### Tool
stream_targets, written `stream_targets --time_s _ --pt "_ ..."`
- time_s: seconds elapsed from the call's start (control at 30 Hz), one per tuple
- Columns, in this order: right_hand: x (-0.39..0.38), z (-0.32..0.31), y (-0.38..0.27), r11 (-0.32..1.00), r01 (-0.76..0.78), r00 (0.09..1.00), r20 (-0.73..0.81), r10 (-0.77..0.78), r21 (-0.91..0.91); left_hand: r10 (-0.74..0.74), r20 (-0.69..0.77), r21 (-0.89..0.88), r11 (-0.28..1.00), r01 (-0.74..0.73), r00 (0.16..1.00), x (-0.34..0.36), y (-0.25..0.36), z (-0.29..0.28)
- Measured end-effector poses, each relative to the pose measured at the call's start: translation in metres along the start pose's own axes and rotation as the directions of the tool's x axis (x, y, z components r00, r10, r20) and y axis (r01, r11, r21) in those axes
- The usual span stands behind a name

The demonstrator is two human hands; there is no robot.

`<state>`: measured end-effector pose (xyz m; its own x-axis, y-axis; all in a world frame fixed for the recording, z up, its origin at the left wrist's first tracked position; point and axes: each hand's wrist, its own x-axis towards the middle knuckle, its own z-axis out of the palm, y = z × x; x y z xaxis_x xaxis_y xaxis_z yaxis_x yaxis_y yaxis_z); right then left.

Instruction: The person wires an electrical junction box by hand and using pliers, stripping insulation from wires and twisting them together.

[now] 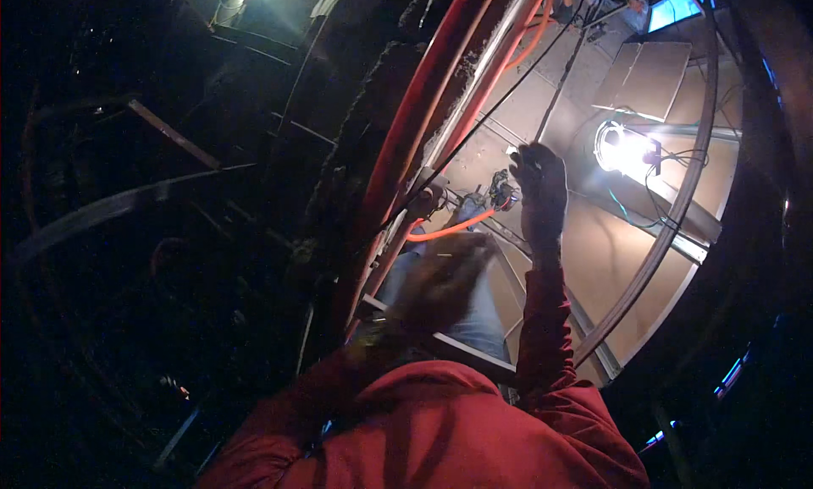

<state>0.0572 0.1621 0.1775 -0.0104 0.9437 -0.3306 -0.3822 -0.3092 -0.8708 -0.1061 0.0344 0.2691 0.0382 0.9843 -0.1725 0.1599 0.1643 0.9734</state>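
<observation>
My right hand (540, 174) is raised in front of the lit panels, its fingers curled together. A small pale piece (511, 150) shows at the fingertips, too small to name. A thin dark cable (561, 87) runs from the far end down to these fingers; whether it is gripped cannot be made out. Just left of the hand, a tangle of wires (502, 189) sits at the end of an orange conduit (453, 228). Lower and to the left, my left hand (449, 277) is smeared by motion over my jeans, and its fingers cannot be read.
A bright work lamp (625, 152) with loose wires glares at the right. Red metal beams (423, 108) slant along the left. A curved bar (677, 209) arcs past the light-brown panels (605, 243). Cardboard (648, 78) leans at the far right. The left side is dark.
</observation>
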Motion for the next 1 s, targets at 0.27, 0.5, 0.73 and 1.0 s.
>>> stream_targets --time_s 0.27,0.5,0.73,1.0 --pt "0.003 0.166 -0.037 0.512 0.76 0.619 0.686 -0.382 -0.4 0.216 -0.242 0.846 0.524 0.096 0.946 -0.1 -0.004 -0.125" --pt "0.083 0.199 0.043 -0.19 0.799 0.435 0.766 -0.473 -0.571 0.131 -0.305 0.813 0.551 0.186 0.943 -0.134 -0.061 -0.111" --pt "0.096 0.186 0.056 -0.291 0.719 0.568 0.775 -0.279 -0.631 0.21 -0.306 0.837 0.524 0.157 0.929 -0.13 -0.068 -0.11" --pt "0.085 0.201 0.048 -0.078 0.803 0.471 0.708 -0.526 -0.591 0.218 -0.321 0.851 0.493 0.18 0.922 -0.142 -0.071 -0.11"
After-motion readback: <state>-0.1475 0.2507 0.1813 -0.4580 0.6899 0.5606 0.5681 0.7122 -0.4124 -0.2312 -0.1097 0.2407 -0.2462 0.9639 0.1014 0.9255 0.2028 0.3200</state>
